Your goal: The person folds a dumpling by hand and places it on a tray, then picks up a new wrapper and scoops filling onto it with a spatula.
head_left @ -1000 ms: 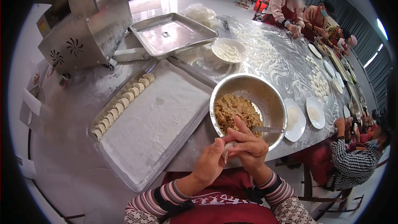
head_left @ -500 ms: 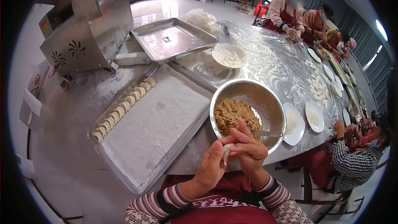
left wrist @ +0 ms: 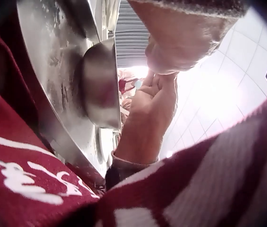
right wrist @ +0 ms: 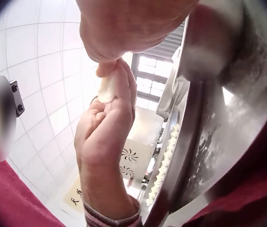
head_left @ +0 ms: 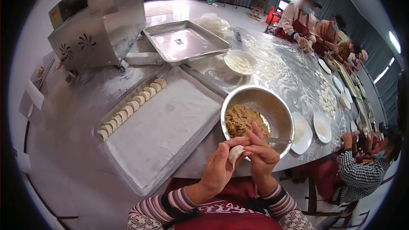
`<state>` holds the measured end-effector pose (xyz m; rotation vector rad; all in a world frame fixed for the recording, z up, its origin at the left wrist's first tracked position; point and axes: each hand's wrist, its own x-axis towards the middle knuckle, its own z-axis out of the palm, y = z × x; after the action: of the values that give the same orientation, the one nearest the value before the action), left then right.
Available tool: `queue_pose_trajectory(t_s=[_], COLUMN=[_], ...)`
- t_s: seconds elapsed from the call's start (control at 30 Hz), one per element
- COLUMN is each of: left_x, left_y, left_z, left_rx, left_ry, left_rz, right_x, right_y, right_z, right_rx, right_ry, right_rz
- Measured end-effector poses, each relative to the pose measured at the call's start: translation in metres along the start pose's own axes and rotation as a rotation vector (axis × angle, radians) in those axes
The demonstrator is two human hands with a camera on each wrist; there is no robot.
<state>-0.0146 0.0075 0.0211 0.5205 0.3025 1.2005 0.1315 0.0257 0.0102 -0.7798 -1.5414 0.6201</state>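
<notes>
In the head view, a pale folded dumpling (head_left: 235,156) sits between my two hands, just in front of the steel bowl. My left hand (head_left: 216,166) holds it with fingers and thumb curled at its side. The fingers of my right hand (head_left: 263,158) pinch its upper edge. From the right wrist view, the dumpling (right wrist: 107,90) shows as a white strip between the hands. Behind them, the steel bowl (head_left: 281,113) contains brown minced filling (head_left: 243,119), and a flat metal handle (head_left: 279,140) lies across its rim.
A paper-lined tray (head_left: 166,119) on the left carries one row of dumplings (head_left: 133,108). Beyond it stand an empty metal tray (head_left: 187,44), a flour bowl (head_left: 241,62) and a steel machine (head_left: 96,38). White plates (head_left: 301,138) with wrappers stand right of the bowl. Other people work along the table.
More of the dumpling shows between my hands, its curved body turned outward as the fingers shift along its edge. The head view has swung slightly, moving the scene a little right and down.
</notes>
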Motion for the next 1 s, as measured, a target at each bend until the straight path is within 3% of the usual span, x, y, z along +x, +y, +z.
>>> queue_pose_trajectory(t_s=[0.07, 0.1, 0.13, 0.17, 0.2, 0.27, 0.33, 0.47, 0.53, 0.57, 0.63, 0.7, 0.73, 0.77, 0.83, 0.9, 0.93, 1.0], left_x=[0.001, -0.001, -0.004, -0.008, -0.011, -0.018, -0.024, -0.037, -0.047, -0.051, -0.064, -0.076, -0.084, -0.091, -0.112, -0.128, -0.136, -0.149], left_y=[0.008, 0.014, 0.021, 0.027, 0.034, 0.055, 0.071, 0.107, 0.124, 0.133, 0.164, 0.197, 0.219, 0.236, 0.264, 0.279, 0.28, 0.28], left_z=[-0.01, -0.015, -0.017, -0.018, -0.017, -0.016, -0.026, -0.031, -0.035, -0.039, -0.055, -0.094, -0.107, -0.139, -0.196, -0.241, -0.27, -0.319], left_rx=[-0.025, -0.051, -0.042, -0.036, -0.032, 0.001, -0.042, -0.111, -0.107, -0.104, 0.096, 0.263, 0.414, 0.504, 0.59, 0.754, 0.763, 0.958], left_ry=[-0.057, -0.116, -0.105, -0.066, -0.031, 0.05, 0.011, -0.019, 0.014, 0.047, 0.131, 0.226, 0.389, 0.516, 0.93, 1.186, 1.177, 1.363], left_rz=[-0.009, -0.038, -0.024, -0.07, -0.118, -0.168, -0.278, -0.302, -0.258, -0.211, -0.03, 0.408, 0.574, 0.735, 0.884, 0.875, 0.871, 0.764], right_x=[0.014, 0.026, 0.033, 0.035, 0.04, 0.06, 0.07, 0.085, 0.101, 0.105, 0.119, 0.134, 0.142, 0.148, 0.158, 0.163, 0.166, 0.174], right_y=[-0.012, -0.028, -0.039, -0.04, -0.045, -0.057, -0.066, -0.077, -0.085, -0.071, -0.062, -0.031, -0.014, 0.002, 0.038, 0.084, 0.104, 0.129], right_z=[0.007, 0.012, 0.017, 0.015, 0.019, 0.031, 0.051, 0.084, 0.097, 0.102, 0.116, 0.126, 0.131, 0.138, 0.151, 0.163, 0.169, 0.185], right_rx=[-0.03, -0.212, -0.394, -0.534, -0.526, -0.652, -0.648, -0.63, -0.501, -0.397, -0.322, -0.235, -0.219, -0.216, -0.011, 0.036, 0.078, 0.068], right_ry=[-0.07, -0.116, -0.155, -0.359, -0.359, -0.965, -0.971, -1.021, -1.104, -0.963, -0.843, -0.765, -0.742, -0.731, -0.569, -0.472, -0.384, -0.312], right_rz=[-0.062, -0.152, -0.241, -0.262, -0.266, -0.398, -0.488, -0.55, -0.417, -0.451, -0.224, 0.047, 0.212, 0.214, 0.689, 0.718, 0.747, 0.788])
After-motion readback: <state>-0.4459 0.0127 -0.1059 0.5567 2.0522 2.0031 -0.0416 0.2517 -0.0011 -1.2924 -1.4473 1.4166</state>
